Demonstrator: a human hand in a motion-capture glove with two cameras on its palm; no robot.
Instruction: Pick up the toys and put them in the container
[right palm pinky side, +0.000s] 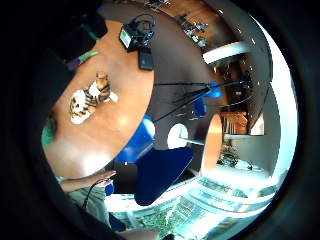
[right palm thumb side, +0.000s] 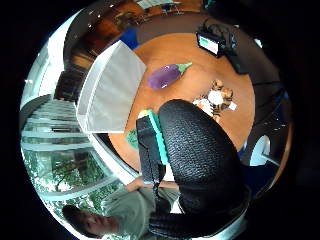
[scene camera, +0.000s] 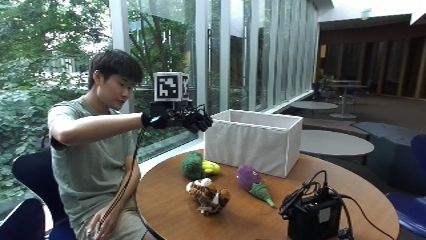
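Toys lie below my raised right hand (scene camera: 196, 121), which hangs in the air above the near left part of the round wooden table (scene camera: 173, 210), just left of the white fabric container (scene camera: 256, 142). My gloved fingers droop relaxed and hold nothing.

Four toys rest on the tabletop. A green broccoli toy (scene camera: 192, 165) sits nearest under my hand, touching a yellow toy (scene camera: 212, 167) just to its right. A purple eggplant toy (scene camera: 251, 181) with a green stem lies to the right of those, in front of the container. A striped tiger toy (scene camera: 209, 196) lies nearer the camera, between the broccoli and the eggplant. All four sit apart from my hand.

The container stands upright at the far side of the table, open at the top. From the outside view I cannot tell what is in it; the thumb-side palm view shows only pale fabric inside.

My bare left hand (scene camera: 96, 227) rests down by my lap, off the table.

A black device (scene camera: 313, 217) with looped cables stands at the near right edge of the table, well apart from the toys. Blue chairs (right palm pinky side: 162, 172) stand around the table.
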